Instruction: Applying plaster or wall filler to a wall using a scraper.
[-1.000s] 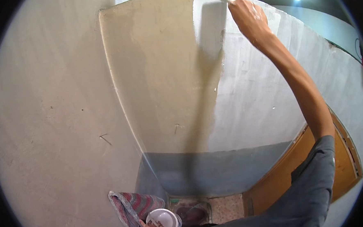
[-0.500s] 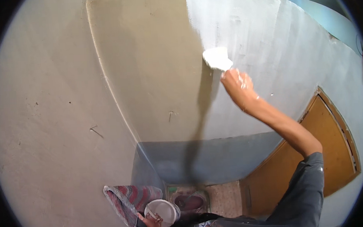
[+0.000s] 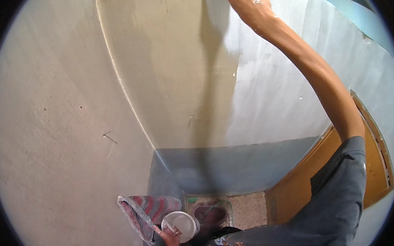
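Beige wall (image 3: 63,130); orange door (image 3: 324,174)

Right hand (image 3: 248,4) high on the wall (image 3: 266,88), left hand (image 3: 171,235) low holding bowl (image 3: 180,225), sack (image 3: 144,212) left of it

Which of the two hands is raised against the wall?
The right hand, arm stretched up to the wall near the picture's top. The left hand stays low, holding a white bowl.

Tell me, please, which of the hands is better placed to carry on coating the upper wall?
Probably the right hand: it is raised against the wall at the coated patch's upper edge. The left hand is low, holding a white bowl.
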